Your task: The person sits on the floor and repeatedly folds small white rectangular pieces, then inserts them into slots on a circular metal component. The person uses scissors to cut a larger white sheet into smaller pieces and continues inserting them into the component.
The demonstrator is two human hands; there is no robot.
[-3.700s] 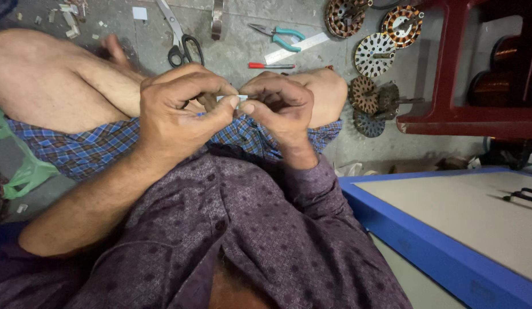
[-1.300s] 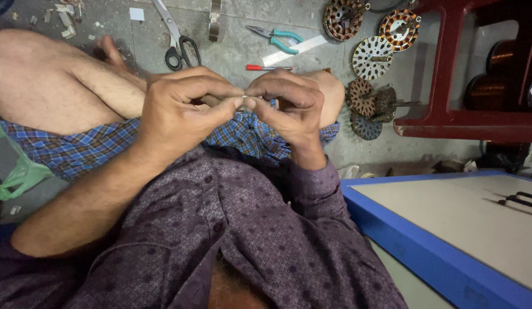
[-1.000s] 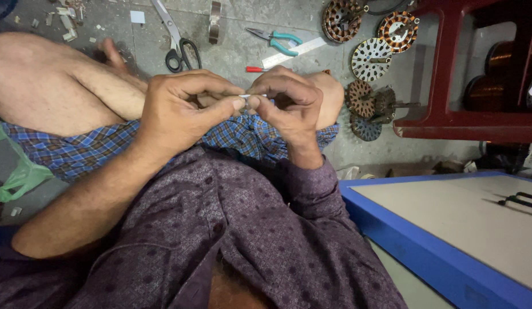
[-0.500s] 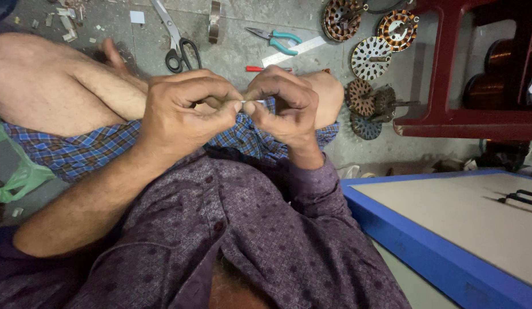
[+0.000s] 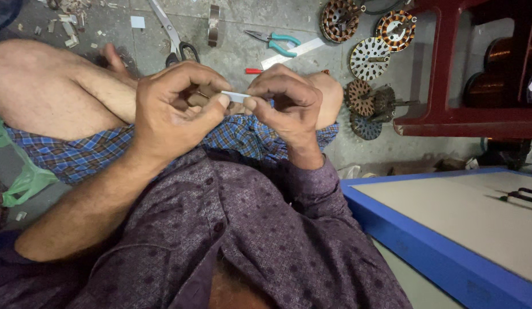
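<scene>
Head view: compared with half a second ago, the hands have barely shifted, though a little more of the small white strip (image 5: 236, 96) now shows in the gap between them, which suggests the piece is being drawn out or smoothed flat, not yet finished with. The left hand (image 5: 174, 111) pinches one end of the strip between thumb and forefinger, its other fingers curled in above; the right hand (image 5: 286, 103) pinches the other end the same way, knuckles raised. The strip lies level between the two thumb tips, held in the air above the checked cloth (image 5: 243, 134) at the person's lap, touching nothing else. Beyond the hands, on the grey floor (image 5: 237, 54), lie scissors (image 5: 174, 43) and green-handled pliers (image 5: 274, 43), well apart from the fingers.
</scene>
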